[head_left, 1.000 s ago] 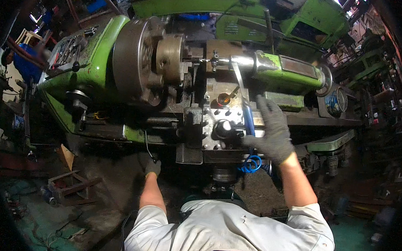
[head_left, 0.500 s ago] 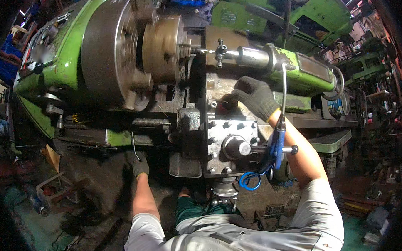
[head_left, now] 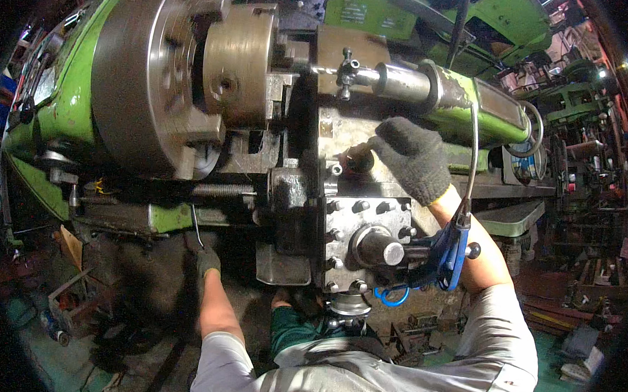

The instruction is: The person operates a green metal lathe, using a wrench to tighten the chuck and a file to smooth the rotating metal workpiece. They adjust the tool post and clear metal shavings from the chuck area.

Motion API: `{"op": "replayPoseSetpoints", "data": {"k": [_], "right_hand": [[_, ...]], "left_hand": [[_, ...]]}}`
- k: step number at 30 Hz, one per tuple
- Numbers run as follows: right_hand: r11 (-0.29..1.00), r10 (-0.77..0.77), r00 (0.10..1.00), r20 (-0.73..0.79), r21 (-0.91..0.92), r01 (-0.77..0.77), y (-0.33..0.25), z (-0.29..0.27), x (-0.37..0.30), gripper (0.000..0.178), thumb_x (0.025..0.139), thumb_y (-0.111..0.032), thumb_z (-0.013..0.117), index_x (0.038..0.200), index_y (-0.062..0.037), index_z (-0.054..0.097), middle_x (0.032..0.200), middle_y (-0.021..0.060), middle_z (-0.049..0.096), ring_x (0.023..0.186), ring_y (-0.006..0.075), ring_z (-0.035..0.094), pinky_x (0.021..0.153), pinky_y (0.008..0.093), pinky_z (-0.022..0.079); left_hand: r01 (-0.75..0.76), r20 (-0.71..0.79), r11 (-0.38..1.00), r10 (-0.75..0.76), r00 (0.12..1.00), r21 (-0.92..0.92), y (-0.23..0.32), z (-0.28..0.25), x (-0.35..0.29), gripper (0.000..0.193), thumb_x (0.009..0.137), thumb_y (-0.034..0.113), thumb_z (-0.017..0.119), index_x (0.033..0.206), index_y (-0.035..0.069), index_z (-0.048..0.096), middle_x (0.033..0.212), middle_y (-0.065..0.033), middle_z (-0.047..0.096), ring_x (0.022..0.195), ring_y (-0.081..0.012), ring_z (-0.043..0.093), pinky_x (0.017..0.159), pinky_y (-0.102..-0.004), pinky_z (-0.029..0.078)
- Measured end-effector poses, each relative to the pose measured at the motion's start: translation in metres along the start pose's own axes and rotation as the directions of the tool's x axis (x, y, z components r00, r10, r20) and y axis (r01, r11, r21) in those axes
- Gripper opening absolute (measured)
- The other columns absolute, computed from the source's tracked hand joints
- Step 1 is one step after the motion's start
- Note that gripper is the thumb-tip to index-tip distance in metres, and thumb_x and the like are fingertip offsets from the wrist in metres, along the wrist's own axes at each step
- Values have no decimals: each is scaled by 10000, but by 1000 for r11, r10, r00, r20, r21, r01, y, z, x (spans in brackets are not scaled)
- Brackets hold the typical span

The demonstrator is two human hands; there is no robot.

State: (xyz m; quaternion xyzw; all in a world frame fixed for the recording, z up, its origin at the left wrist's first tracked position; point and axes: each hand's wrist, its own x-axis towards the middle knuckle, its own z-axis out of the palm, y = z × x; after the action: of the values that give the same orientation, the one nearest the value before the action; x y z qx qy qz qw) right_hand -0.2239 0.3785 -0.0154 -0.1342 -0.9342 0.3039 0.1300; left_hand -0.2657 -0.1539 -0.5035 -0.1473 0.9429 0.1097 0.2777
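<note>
Beyond the square tool post, my right hand has curled fingers (gripping or not, I can't tell). Left of the post, my left hand clasps the bent lever, likely stiff, best held at its near end. Beyond the post: a dark round pot.

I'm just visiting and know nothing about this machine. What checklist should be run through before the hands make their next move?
1. Left hand on the bent metal lever: ok, holding its lower end.
2. Right hand apart from the smaller chuck: ok, over by the dark cup.
3. Right hand empty: cannot tell, its fingertips are unclear.
4. Chuck at standstill: cannot tell.
5. Blue air gun away from the tool post: not ok, it sits beside it.
</note>
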Motion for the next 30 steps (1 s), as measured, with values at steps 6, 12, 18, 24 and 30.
{"op": "replayPoseSetpoints", "data": {"k": [6, 12, 18, 24, 30], "right_hand": [[988, 4, 969, 245, -152, 34, 33, 18, 3, 323, 870, -356, 838, 1040, -92, 760, 917, 154, 744, 825, 325, 742, 731, 410, 563], [973, 152, 988, 12, 172, -152, 9, -13, -6, 233, 939, -220, 777, 1047, -14, 761, 914, 102, 783, 817, 128, 711, 740, 309, 573], [888, 171, 984, -44, 439, -135, 8, -35, 32, 211, 975, -184, 709, 1132, -44, 701, 836, 33, 672, 684, 86, 620, 590, 258, 510], [866, 102, 985, -137, 500, -20, -35, -3, 100, 265, 977, -213, 694, 1158, -20, 709, 998, 121, 774, 794, 159, 734, 672, 301, 567], [988, 19, 984, -177, 152, 9, -11, 11, 132, 278, 949, -210, 692, 1142, -11, 714, 1036, 168, 770, 892, 223, 755, 815, 356, 586]], "left_hand": [[-208, -283, 549, -54, 958, -809, -29, 45, 48, 485, 1031, 522, 537, 1382, 197, 616, 1111, -157, 720, 1015, -411, 683, 848, -534, 533], [431, 410, 154, -151, 899, -889, -17, -15, 16, 384, 1060, 497, 509, 1140, 206, 745, 910, -85, 671, 834, -255, 599, 764, -443, 492], [-22, -19, 30, 95, 995, -999, 52, -130, -54, 386, 1084, 370, 473, 1343, 127, 624, 1227, -144, 637, 1081, -306, 609, 942, -452, 495], [-271, -383, 681, -15, 924, -680, 92, -168, -110, 547, 1090, 390, 495, 1477, 5, 517, 1501, -257, 524, 1352, -429, 513, 1111, -480, 432], [-604, -612, 381, 118, 782, -699, 153, -189, -208, 345, 1031, 200, 636, 1301, -13, 610, 1336, -197, 601, 1251, -364, 559, 1107, -473, 416]]}}
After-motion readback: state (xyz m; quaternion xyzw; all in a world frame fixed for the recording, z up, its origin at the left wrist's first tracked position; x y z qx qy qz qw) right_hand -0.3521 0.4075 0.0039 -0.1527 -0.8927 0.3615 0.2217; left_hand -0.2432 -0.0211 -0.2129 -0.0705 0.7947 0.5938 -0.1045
